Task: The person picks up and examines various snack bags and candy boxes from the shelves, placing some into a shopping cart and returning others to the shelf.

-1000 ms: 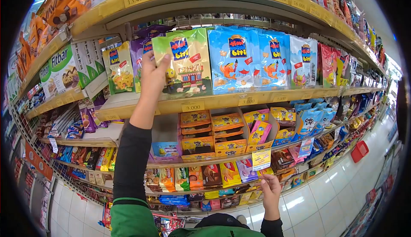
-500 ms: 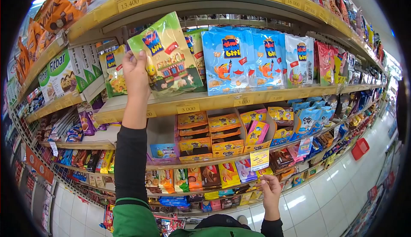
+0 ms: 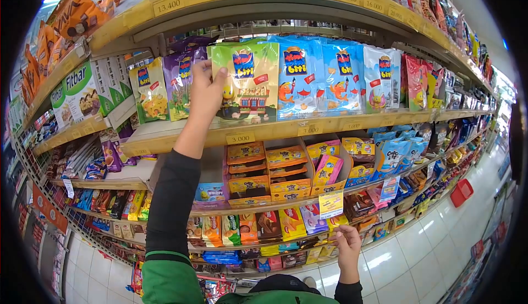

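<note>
A: Where are the hands?

B: Left hand (image 3: 208, 87), between ten and eleven o'clock, pinches the edge of an upright green-and-cream packet (image 3: 250, 92) near twelve; right hand (image 3: 347, 246), near five, half-curled, seemingly holding nothing.

A: Best handling?

B: Probably light fingertips, base level; packet reads "biti", "Pizza"; label (image 3: 240, 138) below, "3.000"; box (image 3: 82, 92) past nine, "Fitbar".

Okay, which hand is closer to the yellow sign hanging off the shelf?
Your right hand. It's just below the yellow sign, slightly to its right; your left hand is well up and left, at the green bag.
</note>
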Available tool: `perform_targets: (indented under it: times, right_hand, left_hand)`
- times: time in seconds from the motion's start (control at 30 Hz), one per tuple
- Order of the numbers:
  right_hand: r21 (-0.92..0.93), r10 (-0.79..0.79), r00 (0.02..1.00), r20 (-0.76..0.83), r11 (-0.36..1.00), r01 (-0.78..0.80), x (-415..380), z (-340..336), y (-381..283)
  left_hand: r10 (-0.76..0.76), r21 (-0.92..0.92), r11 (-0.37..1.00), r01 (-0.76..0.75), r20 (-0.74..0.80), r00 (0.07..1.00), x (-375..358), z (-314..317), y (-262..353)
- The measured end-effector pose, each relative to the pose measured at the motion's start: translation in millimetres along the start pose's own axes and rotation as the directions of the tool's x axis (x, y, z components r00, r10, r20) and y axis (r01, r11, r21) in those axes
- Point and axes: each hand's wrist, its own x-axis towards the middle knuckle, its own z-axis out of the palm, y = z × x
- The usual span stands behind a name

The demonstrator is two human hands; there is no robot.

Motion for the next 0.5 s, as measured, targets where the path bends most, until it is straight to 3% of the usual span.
perform_targets:
  times: [0.03, 0.23, 0.33, 0.43, 0.5]
  right_hand:
    - [-0.004, -0.002, 1.000, -0.002, 1.000, 0.002, -0.3, -1.2, 0.0]
    - [-0.003, 0.011, 1.000, -0.007, 1.000, -0.011, -1.9, -2.9, -2.8]
    - [-0.010, 0.015, 1.000, 0.002, 1.000, -0.015, -1.3, -1.5, -2.0]
    - [-0.013, 0.023, 1.000, 0.006, 1.000, -0.023, -1.5, 1.1, -1.2]
    - [-0.005, 0.034, 0.999, 0.018, 0.999, -0.034, -2.1, 2.4, -1.5]
  left_hand:
    - [-0.063, 0.023, 0.998, 0.063, 0.003, 0.998, -3.0, -2.3, 4.9]
    - [0.030, 0.261, 0.965, -0.027, -0.008, 1.000, -9.4, -16.9, 5.1]
    - [-0.003, 0.314, 0.949, -0.007, 0.033, 0.999, -11.8, -21.3, 8.1]
    - [0.032, 0.243, 0.969, -0.044, 0.055, 0.998, -21.9, -17.8, 22.0]
    - [0.204, 0.397, 0.885, -0.241, 0.135, 0.970, -26.7, -17.6, 13.7]
